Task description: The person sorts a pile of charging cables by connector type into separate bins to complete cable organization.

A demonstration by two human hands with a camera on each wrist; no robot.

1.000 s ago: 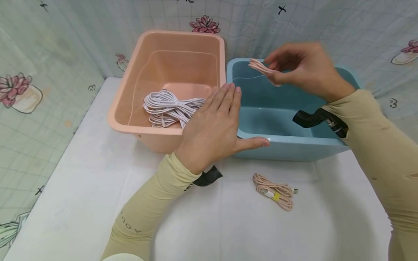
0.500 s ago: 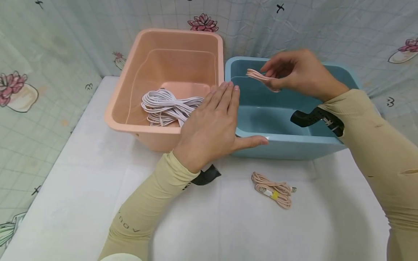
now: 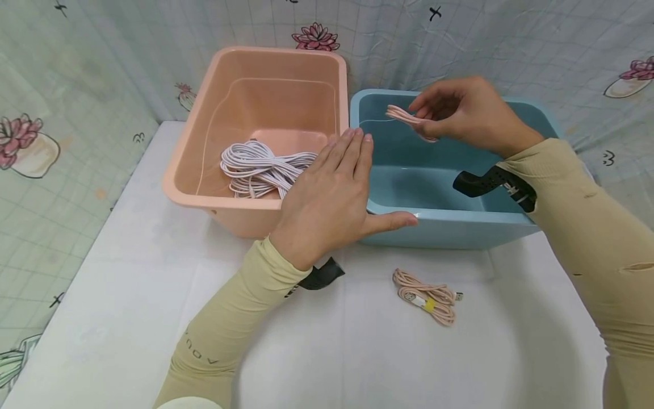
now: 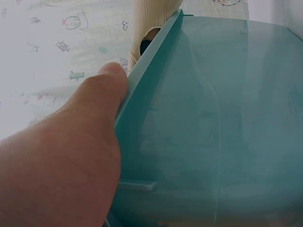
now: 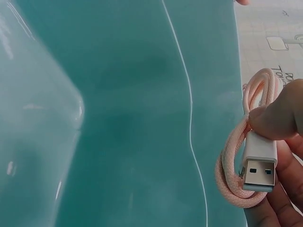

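Pink cable (image 3: 402,115) first: where is it against the blue bin (image 3: 460,230)?

Over the blue bin's mouth, toward its left end. I cannot tell whether it hangs above the rim or just inside. The right hand (image 3: 460,113) has it in a narrow grip, thumb on the coil just beside the USB plug (image 5: 259,175).

What has changed?

It sits slightly lower against the blue bin than a second ago, and hardly moves over the last half second. I'd judge the work unfinished: the cable is not yet released.

And the left hand (image 3: 327,199)?

Its grip is wide, holding nothing: straight fingers over the blue bin's left edge, thumb along its front rim. It hasn't shifted.

Anything else?

White cables (image 3: 260,165) in the peach bin (image 3: 245,221), just left of the blue bin; a second cable (image 3: 425,296) on the table (image 3: 128,295), in front of the blue bin.
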